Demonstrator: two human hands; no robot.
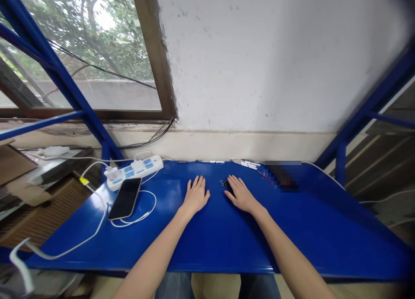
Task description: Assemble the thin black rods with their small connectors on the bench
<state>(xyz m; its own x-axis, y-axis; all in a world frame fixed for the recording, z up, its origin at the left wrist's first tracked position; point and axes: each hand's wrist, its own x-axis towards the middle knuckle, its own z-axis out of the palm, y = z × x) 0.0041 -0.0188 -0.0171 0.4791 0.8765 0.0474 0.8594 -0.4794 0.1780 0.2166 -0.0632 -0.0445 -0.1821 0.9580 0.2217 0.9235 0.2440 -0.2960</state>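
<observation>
1. The left hand [196, 196] and right hand [240, 195] both lie flat and palm down, fingers loosely spread, pinching nothing (they look rested rather than busy)
2. A cluster of small dark pieces [225, 183] sits at the right hand's fingertips, partly hidden by them, too small to identify
3. The blue worktop [308, 234] carries everything, and the hands rest near its middle, with open space around them
4. Small white sticks [249, 164] line the back edge, probably kept there out of the way
5. A dark phone [125, 198] lies left of the left hand, with a white cable [136, 216] looping beside it, seemingly placed to reach the white power strip [133, 171] just behind
6. A blurred patch [282, 176] hides whatever lies at the back right
7. Behind the worktop rise a white wall [259, 61] and, to the left, a window [87, 52]
</observation>
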